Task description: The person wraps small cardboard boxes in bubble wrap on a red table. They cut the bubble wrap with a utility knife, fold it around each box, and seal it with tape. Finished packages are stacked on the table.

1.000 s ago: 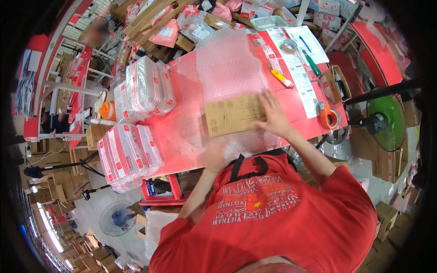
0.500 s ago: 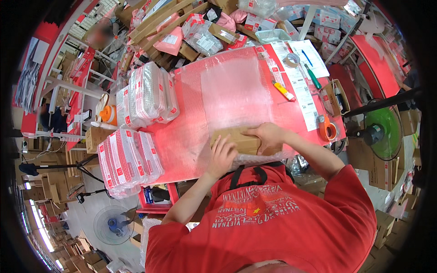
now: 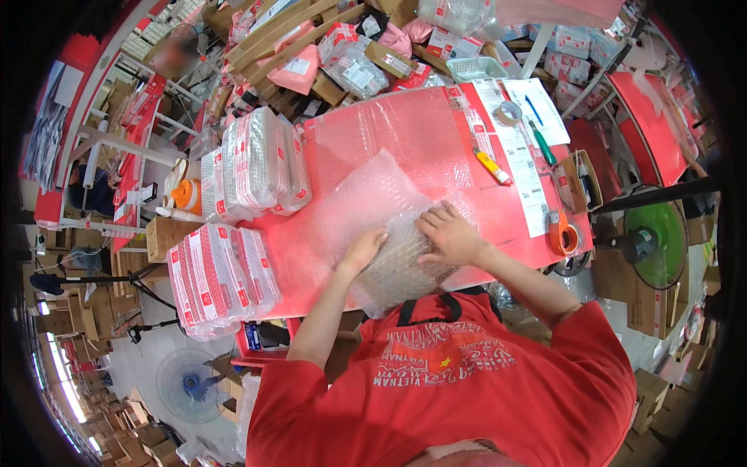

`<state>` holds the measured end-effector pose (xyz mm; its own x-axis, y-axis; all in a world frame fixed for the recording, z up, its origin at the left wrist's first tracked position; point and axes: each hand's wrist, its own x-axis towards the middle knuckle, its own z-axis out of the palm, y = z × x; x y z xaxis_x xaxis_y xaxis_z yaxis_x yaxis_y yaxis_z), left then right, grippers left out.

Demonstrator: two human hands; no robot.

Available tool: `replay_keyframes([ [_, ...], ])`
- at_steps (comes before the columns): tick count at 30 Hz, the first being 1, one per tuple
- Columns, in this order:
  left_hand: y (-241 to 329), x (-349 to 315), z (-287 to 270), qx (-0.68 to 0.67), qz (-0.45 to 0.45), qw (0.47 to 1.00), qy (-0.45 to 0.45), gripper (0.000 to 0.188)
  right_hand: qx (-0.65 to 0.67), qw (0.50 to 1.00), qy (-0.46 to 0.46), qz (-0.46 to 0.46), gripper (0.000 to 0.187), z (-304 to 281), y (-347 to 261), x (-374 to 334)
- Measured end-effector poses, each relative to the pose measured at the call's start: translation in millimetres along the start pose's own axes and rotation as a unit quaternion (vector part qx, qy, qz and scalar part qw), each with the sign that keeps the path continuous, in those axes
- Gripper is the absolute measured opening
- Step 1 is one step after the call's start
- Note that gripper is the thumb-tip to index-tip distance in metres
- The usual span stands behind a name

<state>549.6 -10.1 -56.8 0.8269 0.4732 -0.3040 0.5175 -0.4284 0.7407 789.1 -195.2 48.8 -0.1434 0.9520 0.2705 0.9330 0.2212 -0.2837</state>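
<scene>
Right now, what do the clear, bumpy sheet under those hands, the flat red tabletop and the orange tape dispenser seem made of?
Clear, bumpy sheet: thin plastic bubble wrap, glossy, see-through, judging by its raised cells.
Flat red tabletop: smooth, slightly shiny with pale glare, perhaps laminate or plastic.
Orange tape dispenser: probably smooth plastic, from its even, solid colour.

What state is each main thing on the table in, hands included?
Left hand, resting on the bubble wrap
Right hand, resting on it, fingers spread
Bubble wrap, lying over something brownish, far end flat
Wrapped packages, stacked in two groups
Yellow cutter, lying flat, blade position unclear
Beige tape roll, lying on papers
Green tool, lying flat
Blue pen, lying flat
Orange tape dispenser, set down
</scene>
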Motion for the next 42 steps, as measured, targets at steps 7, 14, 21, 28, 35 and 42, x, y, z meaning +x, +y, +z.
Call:
replay_keyframes([
  [7, -31, 10, -28, 0.178, 0.057, 0.958, 0.216, 0.054, 0.098, 0.974, -0.188, -0.075, 0.068, 77, -13, 41],
  [14, -51, 59, -55, 0.216, 0.006, 0.958, 0.187, 0.045, 0.146, 0.94, -0.308, -0.036, 0.065, 102, -27, 79],
  [21, 24, -20, -39, 0.128, 0.0, 0.99, 0.057, 0.048, 0.211, 0.879, -0.427, 0.039, 0.061, 189, 24, 93],
  [28, 69, -109, -2, 0.192, 0.028, 0.98, 0.052, 0.112, 0.28, 0.817, -0.499, 0.077, 0.057, 156, 20, 82],
  [35, 64, -83, -20, 0.187, 0.008, 0.982, -0.035, 0.11, 0.135, 0.973, -0.188, 0.002, 0.063, 81, 37, 136],
  [42, 58, -85, -17, 0.161, 0.036, 0.986, 0.005, 0.109, 0.089, 0.932, -0.349, 0.04, 0.035, 121, 36, 150],
])
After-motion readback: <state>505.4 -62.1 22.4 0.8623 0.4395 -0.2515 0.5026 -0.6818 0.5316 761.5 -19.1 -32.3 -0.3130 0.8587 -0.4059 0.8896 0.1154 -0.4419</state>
